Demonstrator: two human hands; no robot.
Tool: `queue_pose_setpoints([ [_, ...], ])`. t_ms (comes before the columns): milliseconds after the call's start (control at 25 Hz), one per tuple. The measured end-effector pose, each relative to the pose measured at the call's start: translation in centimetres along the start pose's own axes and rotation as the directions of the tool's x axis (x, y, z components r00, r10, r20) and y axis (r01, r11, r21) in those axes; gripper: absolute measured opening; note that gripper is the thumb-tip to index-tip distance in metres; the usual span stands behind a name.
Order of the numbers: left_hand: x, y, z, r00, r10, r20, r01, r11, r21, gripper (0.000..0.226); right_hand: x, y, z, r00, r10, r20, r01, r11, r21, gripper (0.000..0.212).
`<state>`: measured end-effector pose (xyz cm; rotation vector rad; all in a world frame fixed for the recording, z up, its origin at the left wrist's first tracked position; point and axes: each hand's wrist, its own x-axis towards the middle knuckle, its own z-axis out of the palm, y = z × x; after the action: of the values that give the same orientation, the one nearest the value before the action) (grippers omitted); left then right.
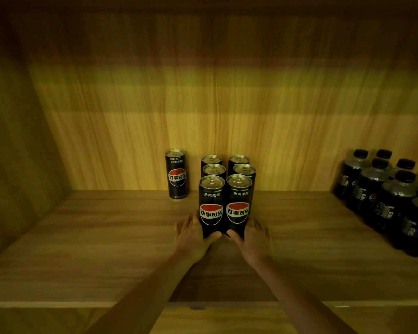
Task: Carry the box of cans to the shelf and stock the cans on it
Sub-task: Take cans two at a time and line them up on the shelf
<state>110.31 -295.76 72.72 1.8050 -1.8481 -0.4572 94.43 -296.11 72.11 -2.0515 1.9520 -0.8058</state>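
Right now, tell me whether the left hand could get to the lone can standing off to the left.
Probably yes. The left hand grips the front left can, and the lone can stands farther back-left with bare shelf between them.

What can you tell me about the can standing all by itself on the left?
The lone can is tall, slim and black, looks like metal, with a silvery top and unopened pull tab. It bears a round red, white and blue logo and white Chinese writing. It stands upright on the wooden shelf, close to the back wall, left of and apart from the six grouped cans. Nothing touches it but the shelf.
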Motion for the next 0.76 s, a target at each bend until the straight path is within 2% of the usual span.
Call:
queue_pose_setpoints([
  [160, 0.8, 0.0, 0.0, 1.0, 0.006, 0.003, -0.006, 1.0, -0.008, 0.082, 0.9, 0.4, 0.3, 1.0, -0.018, 0.019, 0.016, 0.996, 0.091, 0.064],
  [360, 1.4, 0.2, -0.1, 1.0, -0.012, -0.015, 0.012, 1.0, -0.026, 0.08, 2.2, 0.5, 0.5, 0.997, -0.018, 0.071, 0.012, 0.996, 0.088, 0.063],
  [760, 2.5, 0.4, -0.1, 1.0, 0.006, -0.018, -0.007, 0.998, -0.055, 0.075, 3.5, 0.6, 0.7, 0.999, -0.003, 0.051, -0.002, 0.995, 0.104, 0.056],
])
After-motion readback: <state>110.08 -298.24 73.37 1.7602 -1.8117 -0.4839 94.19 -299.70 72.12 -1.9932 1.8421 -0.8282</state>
